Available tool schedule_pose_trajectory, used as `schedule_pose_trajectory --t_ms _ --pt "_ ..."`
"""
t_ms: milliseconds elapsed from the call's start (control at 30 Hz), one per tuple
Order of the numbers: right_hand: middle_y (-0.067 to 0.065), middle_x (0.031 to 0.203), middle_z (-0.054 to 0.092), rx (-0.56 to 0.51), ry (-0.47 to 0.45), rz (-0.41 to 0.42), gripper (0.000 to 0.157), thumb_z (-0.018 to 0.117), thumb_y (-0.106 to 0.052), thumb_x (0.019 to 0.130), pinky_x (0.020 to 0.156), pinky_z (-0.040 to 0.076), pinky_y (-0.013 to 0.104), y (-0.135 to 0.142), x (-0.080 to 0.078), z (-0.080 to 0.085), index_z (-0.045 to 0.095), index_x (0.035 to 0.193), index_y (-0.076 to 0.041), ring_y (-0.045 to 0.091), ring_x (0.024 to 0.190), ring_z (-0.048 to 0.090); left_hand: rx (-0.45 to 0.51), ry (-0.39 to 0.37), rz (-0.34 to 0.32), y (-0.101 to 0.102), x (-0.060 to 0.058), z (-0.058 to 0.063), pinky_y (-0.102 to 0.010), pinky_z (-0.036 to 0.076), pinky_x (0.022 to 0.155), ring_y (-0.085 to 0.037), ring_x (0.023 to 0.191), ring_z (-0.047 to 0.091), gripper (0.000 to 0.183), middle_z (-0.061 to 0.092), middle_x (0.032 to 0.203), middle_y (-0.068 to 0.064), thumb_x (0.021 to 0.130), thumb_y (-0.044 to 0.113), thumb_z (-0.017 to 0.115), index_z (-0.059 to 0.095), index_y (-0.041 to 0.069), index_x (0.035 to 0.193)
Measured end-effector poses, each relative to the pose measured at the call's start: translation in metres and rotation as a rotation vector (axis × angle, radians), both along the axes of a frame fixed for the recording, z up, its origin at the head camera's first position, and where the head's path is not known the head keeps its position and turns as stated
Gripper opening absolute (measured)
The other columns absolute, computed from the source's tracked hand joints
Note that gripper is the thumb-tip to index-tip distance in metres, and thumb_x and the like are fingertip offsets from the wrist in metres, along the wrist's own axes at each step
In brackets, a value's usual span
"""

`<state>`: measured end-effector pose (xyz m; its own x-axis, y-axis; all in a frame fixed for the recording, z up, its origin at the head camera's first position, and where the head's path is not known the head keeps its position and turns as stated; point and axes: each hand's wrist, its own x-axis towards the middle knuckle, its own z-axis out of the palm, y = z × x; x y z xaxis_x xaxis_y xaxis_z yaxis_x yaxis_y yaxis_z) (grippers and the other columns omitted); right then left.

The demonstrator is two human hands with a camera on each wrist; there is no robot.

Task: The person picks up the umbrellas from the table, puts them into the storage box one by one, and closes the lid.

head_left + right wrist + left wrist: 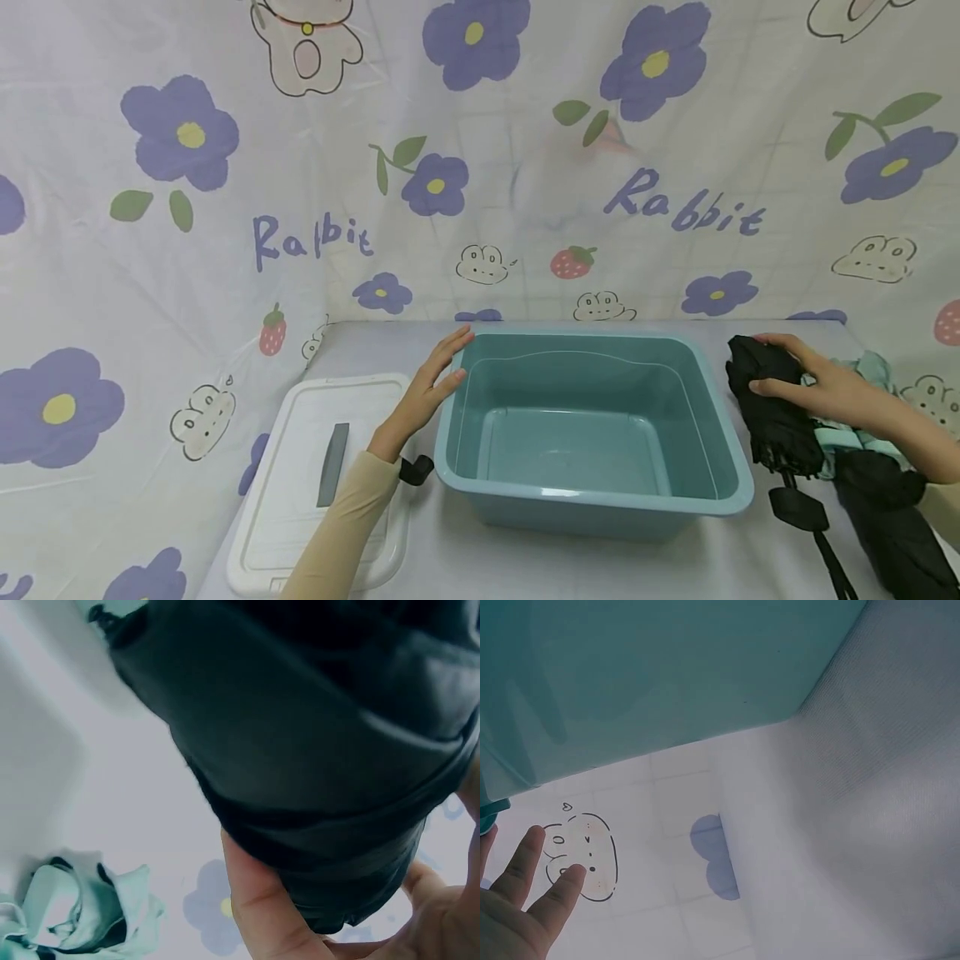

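A black folded umbrella (765, 400) is gripped by my right hand (836, 385), to the right of a blue-green plastic bin (570, 493). Its handle and strap hang toward the front. In the right wrist view, the thumb and fingers wrap around the umbrella (300, 757). At the bin's left rim, my left hand (422, 390) touches the edge with its fingers extended. The left wrist view shows those fingers spread near the rim, below the bin's outer wall (645, 682). Nothing lies inside the bin.
A white lid (300, 467) with a grey handle lies left of the bin, partly under my left forearm. Right of the bin are a light green cloth-like bundle (870, 367) and another black folded item (892, 517). A patterned curtain hangs behind the table.
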<state>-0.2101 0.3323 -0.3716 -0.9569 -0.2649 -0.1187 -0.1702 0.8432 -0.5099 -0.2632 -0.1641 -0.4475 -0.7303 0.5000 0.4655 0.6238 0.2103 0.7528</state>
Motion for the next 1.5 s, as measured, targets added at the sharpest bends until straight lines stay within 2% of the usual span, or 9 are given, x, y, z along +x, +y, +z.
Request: schedule_pose_trajectory --t_ms 100,400,600,867,1000,1200,1300,1400,1500 --pt "0.043 0.138 0.020 -0.008 0.020 0.000 0.077 0.053 -0.037 0.092 0.072 0.039 0.068 -0.003 -0.001 0.003 0.009 0.148 -0.008 0.069 0.107 0.035 0.000 -0.001 -0.002 0.000 0.001 0.000 -0.066 0.021 0.102 -0.038 0.139 0.016 0.050 0.019 0.150 -0.023 0.096 0.009 0.042 0.030 0.002 0.144" --pt "0.038 0.143 0.017 -0.049 0.051 0.034 0.075 0.055 -0.033 0.092 0.075 0.032 0.074 -0.019 -0.002 0.022 0.008 0.148 -0.015 0.068 0.112 0.031 0.002 -0.012 -0.006 -0.001 0.001 -0.002 -0.065 0.021 0.103 -0.036 0.140 0.016 0.050 0.019 0.151 -0.022 0.096 0.011 0.043 0.029 0.001 0.144" --pt "0.038 0.142 0.019 -0.015 0.062 0.068 0.073 0.056 -0.032 0.091 0.078 0.034 0.072 -0.035 0.000 0.035 0.014 0.147 -0.012 0.065 0.111 0.035 -0.010 -0.027 -0.009 -0.002 0.000 -0.004 -0.064 0.020 0.104 -0.033 0.141 0.015 0.052 0.017 0.152 -0.020 0.098 0.017 0.042 0.027 0.000 0.144" --pt "0.030 0.148 0.014 -0.075 0.033 0.131 0.071 0.054 -0.033 0.093 0.079 0.032 0.074 -0.045 -0.006 0.035 0.009 0.148 -0.028 0.062 0.119 0.030 -0.001 -0.033 -0.004 -0.002 0.001 -0.004 -0.065 0.020 0.104 -0.034 0.141 0.015 0.051 0.017 0.152 -0.019 0.098 0.017 0.041 0.027 0.001 0.144" --pt "0.029 0.148 0.014 -0.113 0.007 0.148 0.068 0.052 -0.031 0.094 0.080 0.033 0.072 -0.049 -0.005 0.037 0.011 0.148 -0.025 0.060 0.122 0.028 0.000 -0.035 -0.016 -0.003 0.000 -0.004 -0.065 0.020 0.103 -0.034 0.141 0.014 0.051 0.016 0.152 -0.019 0.098 0.015 0.041 0.026 -0.001 0.144" --pt "0.030 0.148 0.016 -0.091 0.000 0.130 0.067 0.051 -0.034 0.094 0.080 0.036 0.069 -0.062 -0.004 0.041 0.014 0.148 -0.020 0.058 0.120 0.033 -0.008 -0.041 -0.022 -0.003 0.000 -0.005 -0.065 0.019 0.103 -0.034 0.141 0.013 0.051 0.016 0.152 -0.020 0.098 0.012 0.041 0.026 -0.001 0.145" --pt "0.030 0.147 0.016 -0.077 -0.002 0.126 0.068 0.051 -0.037 0.094 0.078 0.041 0.063 -0.070 -0.006 0.042 0.014 0.148 -0.019 0.053 0.112 0.045 -0.006 -0.038 -0.014 -0.002 0.000 -0.004 -0.065 0.020 0.103 -0.034 0.141 0.013 0.051 0.016 0.153 -0.019 0.098 0.013 0.041 0.026 0.002 0.145" --pt "0.030 0.146 0.019 -0.128 -0.033 0.131 0.068 0.052 -0.036 0.094 0.076 0.047 0.054 -0.077 -0.008 0.041 0.014 0.148 -0.018 0.044 0.105 0.055 0.000 -0.032 -0.009 -0.002 0.000 -0.004 -0.065 0.020 0.104 -0.034 0.141 0.014 0.050 0.017 0.152 -0.019 0.098 0.012 0.041 0.027 0.004 0.145" --pt "0.031 0.144 0.021 -0.208 -0.072 0.146 0.068 0.052 -0.032 0.094 0.075 0.051 0.048 -0.082 -0.010 0.039 0.012 0.148 -0.018 0.040 0.105 0.056 0.004 -0.024 -0.008 -0.002 0.001 -0.004 -0.065 0.020 0.103 -0.035 0.141 0.015 0.050 0.017 0.152 -0.020 0.098 0.011 0.041 0.027 0.003 0.145"
